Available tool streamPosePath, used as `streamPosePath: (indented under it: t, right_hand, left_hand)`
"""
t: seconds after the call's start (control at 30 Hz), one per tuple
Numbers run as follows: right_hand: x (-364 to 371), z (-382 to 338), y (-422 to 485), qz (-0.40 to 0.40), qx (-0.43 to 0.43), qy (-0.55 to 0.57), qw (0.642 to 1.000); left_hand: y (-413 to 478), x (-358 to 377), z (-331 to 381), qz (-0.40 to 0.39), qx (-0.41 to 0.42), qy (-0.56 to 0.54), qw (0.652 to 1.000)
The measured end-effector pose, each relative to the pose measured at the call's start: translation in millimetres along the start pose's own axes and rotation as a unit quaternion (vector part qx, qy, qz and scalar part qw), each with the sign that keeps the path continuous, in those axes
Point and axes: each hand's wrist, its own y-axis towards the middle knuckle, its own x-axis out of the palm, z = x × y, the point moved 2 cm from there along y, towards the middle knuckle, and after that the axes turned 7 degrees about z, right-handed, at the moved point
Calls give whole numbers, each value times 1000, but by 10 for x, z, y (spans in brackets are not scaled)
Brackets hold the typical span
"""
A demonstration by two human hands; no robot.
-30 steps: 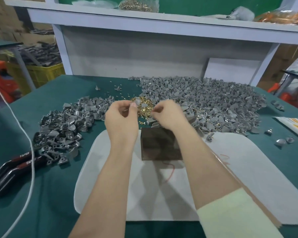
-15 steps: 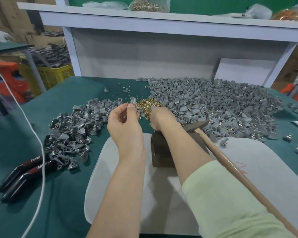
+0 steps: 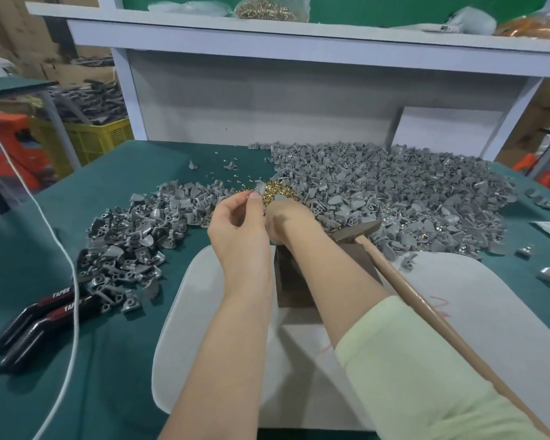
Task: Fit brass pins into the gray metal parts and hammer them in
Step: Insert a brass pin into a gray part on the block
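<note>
My left hand (image 3: 240, 227) pinches a gray metal part (image 3: 260, 187) between thumb and fingertips, held up over the small heap of brass pins (image 3: 275, 190). My right hand (image 3: 288, 219) is curled, fingertips down at the near edge of that heap; what they grip is hidden. A large pile of gray parts (image 3: 394, 198) spreads to the right, a smaller pile (image 3: 131, 246) to the left. A hammer (image 3: 359, 231) with a wooden handle rests its head on the dark metal block (image 3: 294, 287), which my right forearm partly covers.
A white mat (image 3: 505, 312) lies under the block on the green table (image 3: 115, 360). Two black-handled tools (image 3: 35, 325) and a white cord (image 3: 67, 281) sit at the left. A white shelf (image 3: 299, 36) with bags stands behind the piles.
My head has shifted left and closer, so the hammer came into view. My right hand dropped from beside the left hand down to the pin heap. The left hand keeps the part raised.
</note>
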Motion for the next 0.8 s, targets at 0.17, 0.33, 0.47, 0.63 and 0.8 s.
streamPosePath:
  t: [0.17,0.33,0.47,0.63,0.8]
  right_hand:
    - [-134,104,-81,-4,20,33,999]
    - [-531,590,-500,119,85,353,924]
    - [-685,896,-1006,164,67,489,854]
    - [-422,1071,-1267,176,78,492,849]
    - [-246,1067,-1243,169,73,506,843]
  left_hand:
    - [6,0,-9,-17,-1,12,1000]
    - [-42,75,-74,-147,48,132,979]
    - [-225,161,-174,-265,140,333,894]
    - [-346,167,-206,-318,192,500,783]
    - [-333,142,-142,-314,191,530,765]
